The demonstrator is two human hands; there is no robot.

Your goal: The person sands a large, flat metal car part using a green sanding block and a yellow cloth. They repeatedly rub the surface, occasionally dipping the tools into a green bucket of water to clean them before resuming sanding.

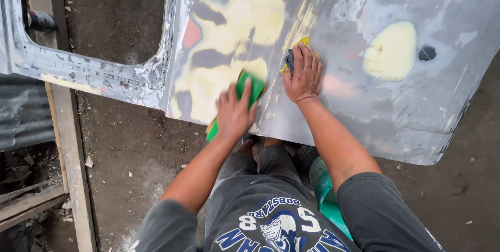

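Fingers: left hand (234, 110) flat, pressing green block (249, 91) | right hand (303, 75) closed over sandpaper (291, 60) | both on panel (396, 111)

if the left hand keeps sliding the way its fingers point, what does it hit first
The left hand, pressing a green sanding block on the grey door panel, points up and slightly right. It would likely cross the pale yellow filler patch first; nothing raised shows in its way.
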